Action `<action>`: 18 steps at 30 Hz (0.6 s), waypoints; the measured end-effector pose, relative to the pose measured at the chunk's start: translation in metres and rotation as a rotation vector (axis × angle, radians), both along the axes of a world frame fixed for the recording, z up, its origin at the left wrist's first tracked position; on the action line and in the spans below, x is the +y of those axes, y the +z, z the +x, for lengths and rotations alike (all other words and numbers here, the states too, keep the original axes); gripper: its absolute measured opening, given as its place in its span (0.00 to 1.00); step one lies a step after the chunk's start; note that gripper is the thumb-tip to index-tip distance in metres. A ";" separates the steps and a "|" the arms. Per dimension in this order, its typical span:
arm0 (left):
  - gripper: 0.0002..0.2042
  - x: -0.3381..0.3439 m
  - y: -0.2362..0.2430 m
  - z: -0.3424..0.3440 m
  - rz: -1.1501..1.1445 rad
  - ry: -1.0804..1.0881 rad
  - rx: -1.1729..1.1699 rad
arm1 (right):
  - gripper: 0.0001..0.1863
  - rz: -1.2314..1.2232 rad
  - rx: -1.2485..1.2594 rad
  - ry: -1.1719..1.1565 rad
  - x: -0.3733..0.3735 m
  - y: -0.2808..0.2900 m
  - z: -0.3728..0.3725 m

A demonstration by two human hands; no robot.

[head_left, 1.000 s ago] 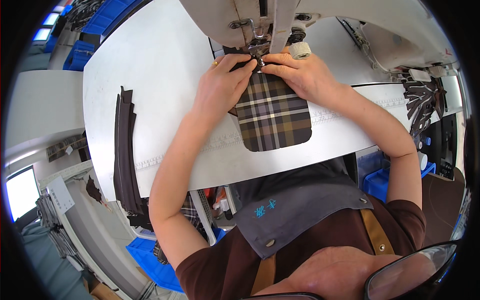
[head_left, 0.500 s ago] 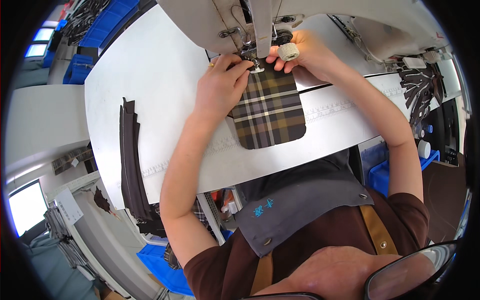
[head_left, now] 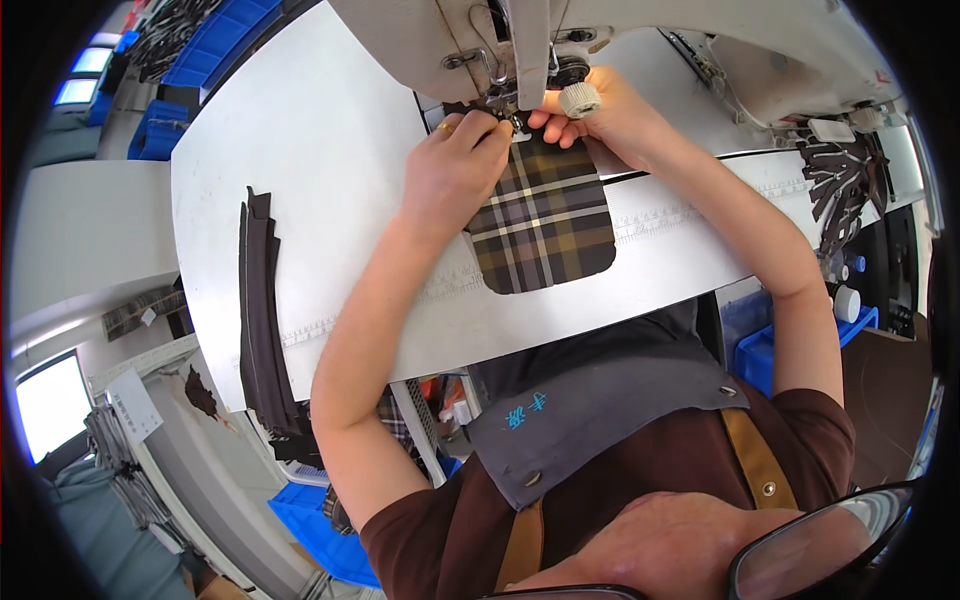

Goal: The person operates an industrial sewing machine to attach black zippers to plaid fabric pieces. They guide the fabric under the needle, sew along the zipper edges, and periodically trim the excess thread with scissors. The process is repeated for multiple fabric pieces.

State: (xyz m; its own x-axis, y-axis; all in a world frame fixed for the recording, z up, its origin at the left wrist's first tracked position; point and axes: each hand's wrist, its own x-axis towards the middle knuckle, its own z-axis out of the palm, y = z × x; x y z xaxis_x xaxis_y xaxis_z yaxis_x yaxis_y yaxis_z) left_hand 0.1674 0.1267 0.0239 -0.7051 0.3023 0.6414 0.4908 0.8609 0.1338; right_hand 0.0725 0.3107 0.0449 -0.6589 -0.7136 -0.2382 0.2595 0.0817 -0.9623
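A plaid fabric piece (head_left: pixel 541 220) with rounded near corners, in brown, black and cream, lies under the sewing machine (head_left: pixel 440 40). Its far edge reaches the presser foot (head_left: pixel 517 122). My left hand (head_left: pixel 460 170) is closed, thumb and fingers pinching the fabric's far left edge right beside the foot. A bit of dark material (head_left: pixel 462 108) shows beyond those fingers. On the other side, my right hand (head_left: pixel 605 118) has its fingers curled on the fabric's far right edge; its thumb is partly hidden behind the machine's pale knob (head_left: pixel 579 100).
Dark fabric strips (head_left: pixel 260 310) lie along the left of the white table (head_left: pixel 330 180). A printed ruler scale (head_left: pixel 650 224) runs along its near side. More dark strips (head_left: pixel 840 185) hang at the right. Blue bins (head_left: pixel 310 530) stand below the table.
My left hand has shifted slightly right, closer to the presser foot, and covers more of it. Dark material now shows beyond its fingers. My right hand stays nearly in place.
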 end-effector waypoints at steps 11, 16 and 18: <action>0.07 0.002 0.002 0.001 -0.070 -0.001 0.029 | 0.13 0.004 -0.016 0.023 0.002 0.001 -0.005; 0.07 0.004 0.006 -0.005 -0.232 -0.011 0.083 | 0.13 -0.014 0.039 -0.055 -0.004 -0.004 0.006; 0.06 0.005 0.005 -0.003 -0.166 0.017 0.049 | 0.13 -0.029 0.025 -0.038 -0.003 -0.005 0.002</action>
State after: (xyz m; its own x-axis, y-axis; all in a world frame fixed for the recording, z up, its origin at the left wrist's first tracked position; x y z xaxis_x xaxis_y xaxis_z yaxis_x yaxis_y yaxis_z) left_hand 0.1645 0.1319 0.0287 -0.6801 0.3952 0.6176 0.4787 0.8773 -0.0342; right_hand 0.0746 0.3082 0.0399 -0.6909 -0.6943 -0.2014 0.2379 0.0446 -0.9703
